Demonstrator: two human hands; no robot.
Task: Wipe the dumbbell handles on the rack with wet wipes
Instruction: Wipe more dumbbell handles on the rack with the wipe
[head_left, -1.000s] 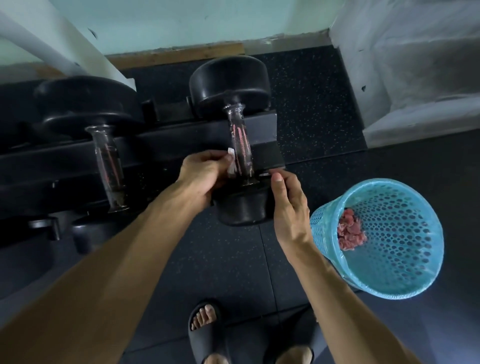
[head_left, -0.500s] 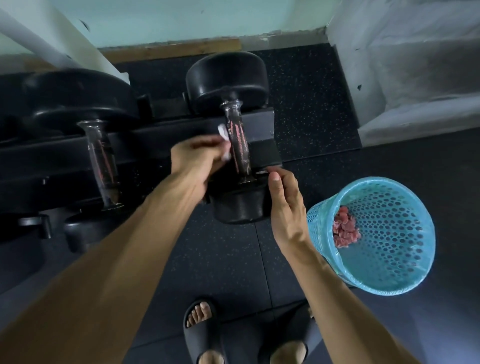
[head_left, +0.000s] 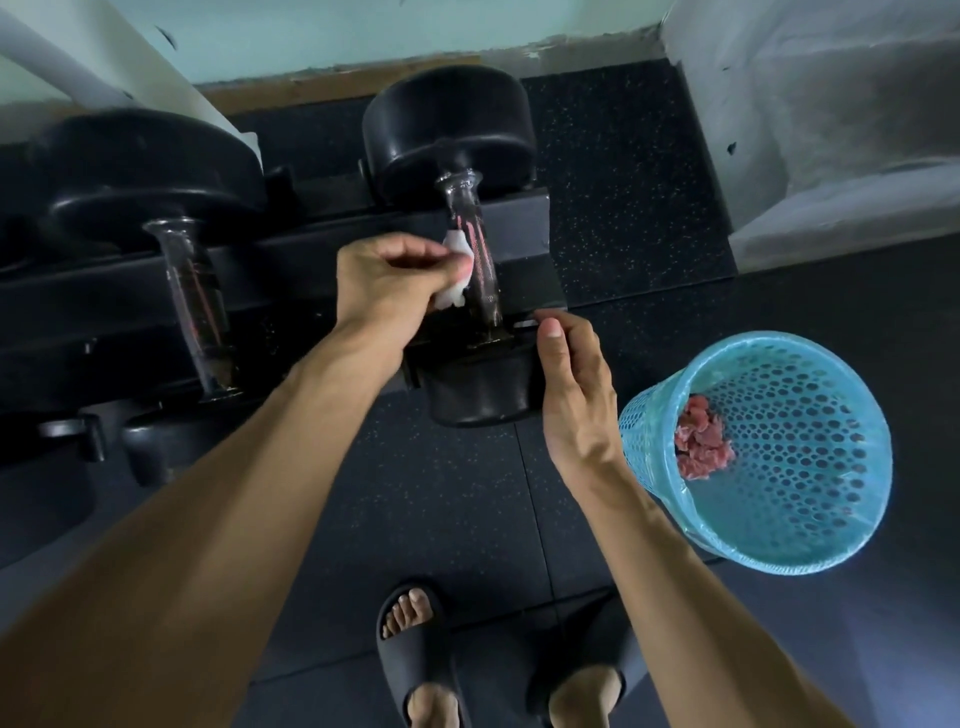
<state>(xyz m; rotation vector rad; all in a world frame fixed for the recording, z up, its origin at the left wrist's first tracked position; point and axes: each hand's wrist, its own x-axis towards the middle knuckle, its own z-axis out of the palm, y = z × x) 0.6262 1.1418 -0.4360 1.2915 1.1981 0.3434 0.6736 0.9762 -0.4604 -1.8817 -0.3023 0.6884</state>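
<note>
Two black dumbbells lie across a black rack. The right dumbbell has a shiny handle with red streaks, between a far head and a near head. My left hand grips a crumpled white wet wipe and holds it against the left side of that handle, near its middle. My right hand rests with thumb and fingers on the right edge of the near head. The left dumbbell's handle is bare.
A blue perforated waste basket stands on the dark rubber floor at the right, with pinkish used wipes inside. My feet in black slides are at the bottom. A pale wall and step close off the right rear.
My left hand has slid the wipe up the right dumbbell's handle, from its near end to its middle. My right hand stays on the near head.
</note>
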